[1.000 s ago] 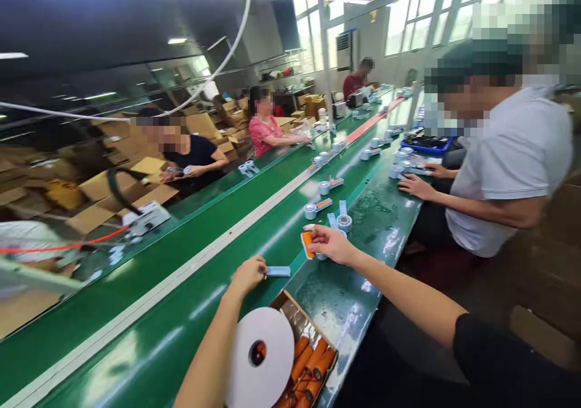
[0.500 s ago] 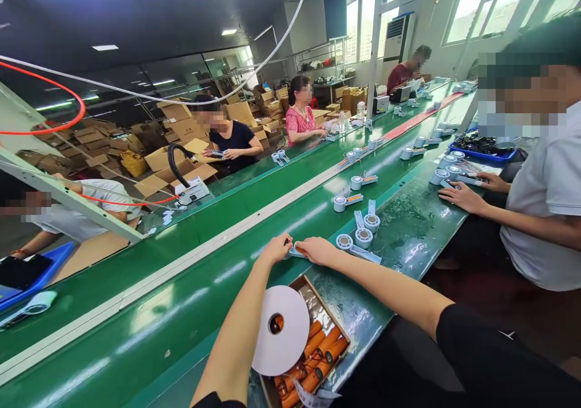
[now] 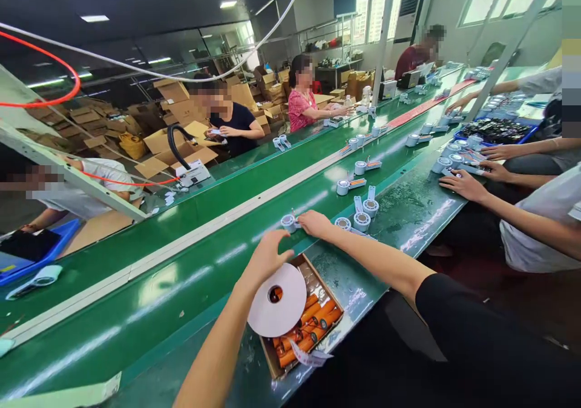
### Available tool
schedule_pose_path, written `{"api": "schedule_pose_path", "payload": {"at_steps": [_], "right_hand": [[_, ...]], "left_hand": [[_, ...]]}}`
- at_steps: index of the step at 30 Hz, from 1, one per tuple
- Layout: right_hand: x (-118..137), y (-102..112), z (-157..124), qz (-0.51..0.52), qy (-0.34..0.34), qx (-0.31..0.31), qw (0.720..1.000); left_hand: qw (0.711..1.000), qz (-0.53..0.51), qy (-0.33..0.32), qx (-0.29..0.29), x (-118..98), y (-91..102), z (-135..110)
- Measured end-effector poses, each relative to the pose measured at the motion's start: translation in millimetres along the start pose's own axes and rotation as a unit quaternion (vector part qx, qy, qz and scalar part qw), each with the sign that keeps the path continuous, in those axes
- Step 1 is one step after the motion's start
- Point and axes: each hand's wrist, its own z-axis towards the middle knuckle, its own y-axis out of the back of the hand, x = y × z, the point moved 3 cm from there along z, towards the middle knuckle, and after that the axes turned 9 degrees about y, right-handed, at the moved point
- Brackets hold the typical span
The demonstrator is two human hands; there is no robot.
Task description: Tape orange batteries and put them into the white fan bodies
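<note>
My right hand [image 3: 315, 222] reaches forward to the green conveyor belt [image 3: 190, 275], and its fingers pinch a small white round part with a flat handle [image 3: 288, 221] that rests on the belt. Nearer to me, my left hand [image 3: 267, 253] has its fingers loosely spread and hovers at the top edge of a white tape roll [image 3: 278, 300]. The roll stands in a cardboard box [image 3: 330, 296] holding several orange cylinders [image 3: 313, 318]. Just right of my right hand lie more white round parts [image 3: 362, 220].
A co-worker's hands [image 3: 463, 184] work at the right among white parts, by a blue tray [image 3: 494, 131]. More parts [image 3: 344, 187] ride the belt. Across it sit other people, cardboard boxes [image 3: 181, 148] and a white tool [image 3: 193, 175]. A red hose [image 3: 68, 69] hangs overhead.
My hands, joined on the part half a second ago, have separated. The left drew back to the tape roll. The right carried the part forward onto the belt.
</note>
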Motion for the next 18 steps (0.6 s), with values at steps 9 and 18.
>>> {"api": "schedule_pose_path", "payload": {"at_steps": [9, 18], "right_hand": [[77, -3, -97, 0.053, 0.179, 0.078, 0.979], [122, -53, -122, -0.041, 0.251, 0.15, 0.955]], "left_hand": [[0.989, 0.148, 0.023, 0.013, 13, -35.8, -180], [0.965, -0.028, 0.118, -0.233, 21, -17.0, -225]]}}
